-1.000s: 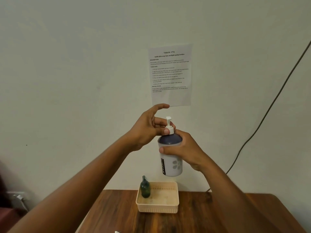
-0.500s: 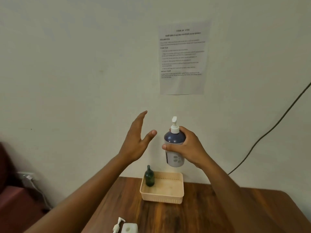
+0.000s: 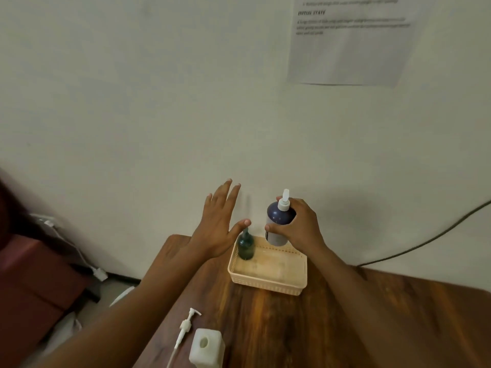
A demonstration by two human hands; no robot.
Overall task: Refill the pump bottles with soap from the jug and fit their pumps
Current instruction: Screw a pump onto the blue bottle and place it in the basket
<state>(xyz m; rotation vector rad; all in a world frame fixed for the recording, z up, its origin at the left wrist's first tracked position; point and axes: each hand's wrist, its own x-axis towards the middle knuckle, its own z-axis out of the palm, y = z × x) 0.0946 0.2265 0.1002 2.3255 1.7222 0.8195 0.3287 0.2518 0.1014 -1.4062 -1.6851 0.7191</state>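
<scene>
My right hand grips a white pump bottle with a dark blue shoulder and a white pump on top, held upright just above the back right of a beige basket. A small dark green bottle stands in the basket's back left corner. My left hand hovers beside it, fingers spread, holding nothing. Near the table's front edge a loose white pump with a long tube lies next to a square white bottle with an open neck.
The wooden table stands against a pale wall with a printed sheet taped to it. A black cable runs down the wall at right. A dark red seat and white cords are at the left, off the table.
My left hand let go of the pump and opened. My right hand has lowered the capped bottle towards the basket. The camera tilted down, bringing the loose pump and square bottle into view.
</scene>
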